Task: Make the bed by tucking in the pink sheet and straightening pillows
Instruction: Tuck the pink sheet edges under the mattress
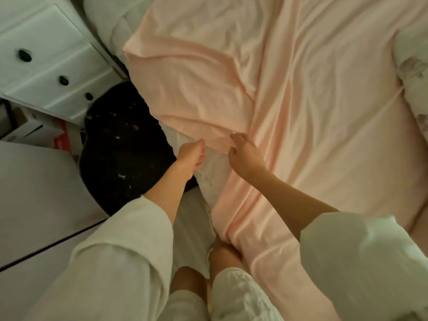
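I see the pink sheet (289, 93) rumpled over the bed, its loose edge at centre. My left hand (191, 154) pinches that edge; my right hand (243, 151) sits just beside at 3 o'clock, fingers curled on the fabric, grip unclear. White drawers (46, 56) at 10 o'clock, black rug (120, 144) at 9, floral pillow (414, 72) at 2. No readable writing.

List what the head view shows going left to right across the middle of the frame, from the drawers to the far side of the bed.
White chest of drawers → black rug → left hand → right hand → pink sheet → floral pillow at the right edge.
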Motion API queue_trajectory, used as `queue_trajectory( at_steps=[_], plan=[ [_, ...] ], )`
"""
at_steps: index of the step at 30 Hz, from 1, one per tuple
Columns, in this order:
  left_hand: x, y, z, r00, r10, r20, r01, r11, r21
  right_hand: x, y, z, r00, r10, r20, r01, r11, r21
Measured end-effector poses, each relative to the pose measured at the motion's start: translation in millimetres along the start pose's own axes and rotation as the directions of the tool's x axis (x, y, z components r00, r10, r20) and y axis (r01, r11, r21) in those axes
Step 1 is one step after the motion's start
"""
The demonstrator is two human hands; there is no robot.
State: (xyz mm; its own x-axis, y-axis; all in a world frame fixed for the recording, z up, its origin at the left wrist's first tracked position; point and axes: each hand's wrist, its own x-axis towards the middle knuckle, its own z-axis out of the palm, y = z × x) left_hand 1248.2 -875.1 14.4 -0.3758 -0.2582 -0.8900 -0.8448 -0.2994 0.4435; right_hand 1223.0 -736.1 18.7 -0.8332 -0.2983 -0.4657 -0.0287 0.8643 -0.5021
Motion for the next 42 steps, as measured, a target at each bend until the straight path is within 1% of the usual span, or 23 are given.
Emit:
queue_trajectory(
  at_steps=[3,5,8,9,11,13,15,18,21,23,25,26,27,28,29,30,31,32,33,36,39,42],
  plan=[
    [21,12,25,0.997,-0.068,0.03,0.07,0.994,-0.08,9,16,1,0.994,0.11,-0.004,-0.109,0.977,-0.185],
    [34,18,40,0.995,-0.099,0.026,0.101,0.99,-0.097,13,22,5,0.977,0.211,0.009,-0.203,0.951,-0.235],
    [43,25,45,0.996,-0.092,-0.016,0.09,0.989,-0.115,15,20,14,0.961,0.278,-0.006,-0.268,0.921,-0.282],
    [45,27,42,0.998,-0.063,-0.028,0.059,0.989,-0.136,15,18,16,0.959,0.283,-0.028,-0.278,0.911,-0.305],
    [49,33,31,1.0,-0.002,0.016,0.005,0.978,-0.207,19,6,18,0.954,0.291,-0.069,-0.297,0.893,-0.338],
    [51,36,16,0.999,0.01,0.038,0.001,0.96,-0.28,22,-9,18,0.948,0.308,-0.078,-0.315,0.879,-0.358],
    [55,41,-3,0.999,0.001,0.037,0.013,0.929,-0.37,28,-29,21,0.952,0.293,-0.092,-0.306,0.879,-0.365],
    [62,57,-35,1.0,-0.004,-0.004,0.002,0.921,-0.39,36,-63,33,0.963,0.243,-0.117,-0.269,0.894,-0.357],
    [68,79,-79,0.995,-0.015,-0.101,-0.028,0.913,-0.408,39,-96,49,0.96,0.274,-0.058,-0.274,0.873,-0.403],
    [70,93,-108,0.991,-0.025,-0.132,-0.03,0.916,-0.4,40,-108,57,0.968,0.25,-0.02,-0.231,0.86,-0.455],
    [70,104,-141,0.986,0.031,-0.161,-0.079,0.951,-0.3,43,-123,63,0.985,0.174,0.009,-0.148,0.866,-0.477],
    [68,108,-155,0.982,0.101,-0.162,-0.131,0.974,-0.186,46,-131,66,0.99,0.136,0.031,-0.105,0.873,-0.477],
    [66,110,-167,0.972,0.181,-0.153,-0.188,0.982,-0.03,48,-139,70,0.993,0.095,0.067,-0.052,0.879,-0.474],
    [66,110,-184,0.957,0.264,-0.12,-0.244,0.957,0.159,52,-150,77,0.993,0.042,0.106,0.013,0.883,-0.47],
    [66,109,-190,0.941,0.333,-0.058,-0.292,0.887,0.359,54,-155,79,0.99,-0.002,0.144,0.067,0.892,-0.448],
    [68,107,-203,0.931,0.364,-0.001,-0.31,0.796,0.52,56,-164,84,0.982,-0.031,0.187,0.106,0.907,-0.407],
    [69,105,-212,0.925,0.378,0.035,-0.312,0.702,0.64,57,-171,88,0.974,-0.043,0.224,0.121,0.931,-0.345],
    [74,103,-226,0.917,0.396,0.042,-0.308,0.638,0.706,59,-180,95,0.964,-0.05,0.259,0.125,0.952,-0.28],
    [76,101,-240,0.911,0.411,0.012,-0.291,0.624,0.725,60,-190,101,0.953,-0.059,0.298,0.13,0.966,-0.225],
    [85,97,-271,0.87,0.47,-0.149,-0.25,0.68,0.689,60,-211,117,0.919,-0.08,0.386,0.108,0.993,-0.05],
    [90,103,-281,0.829,0.524,-0.194,-0.232,0.639,0.733,62,-226,128,0.928,-0.05,0.369,-0.002,0.99,0.14],
    [93,110,-282,0.79,0.545,-0.281,-0.196,0.659,0.726,73,-234,137,0.935,-0.03,0.354,-0.047,0.977,0.206]
  ],
)
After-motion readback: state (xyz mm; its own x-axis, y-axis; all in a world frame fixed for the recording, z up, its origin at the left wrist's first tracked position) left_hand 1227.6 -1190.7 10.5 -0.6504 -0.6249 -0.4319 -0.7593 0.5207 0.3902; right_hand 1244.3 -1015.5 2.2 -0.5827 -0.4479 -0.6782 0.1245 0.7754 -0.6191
